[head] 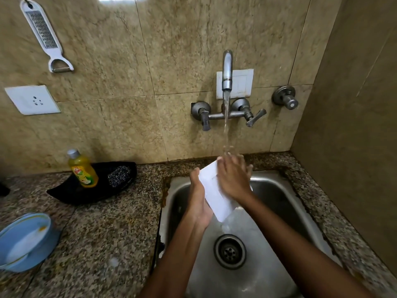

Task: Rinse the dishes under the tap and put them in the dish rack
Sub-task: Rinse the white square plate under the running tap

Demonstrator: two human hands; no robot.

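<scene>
Rinsing underway: white rectangular dish [217,194] is over the sink [285,201] under the running tap [227,69]. Left hand [199,203] grips its left edge; right hand [234,179] lies flat on it, fingers straight. Blue bowls [25,241] wait on the near-left counter [103,233]. No rack in view; racking not yet done.

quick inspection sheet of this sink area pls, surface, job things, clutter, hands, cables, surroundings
surface: speckled granite counter around a steel sink
job's things: white rectangular dish held over the sink under the tap, water running; blue dishes stacked on the counter at left; dish rack not in view
clutter: yellow soap bottle and scrubber on a black tray
hands: left hand supports the dish's edge; right hand lies flat across it
cables: nothing seen
surroundings: tiled wall, hanging grater, socket plate
</scene>
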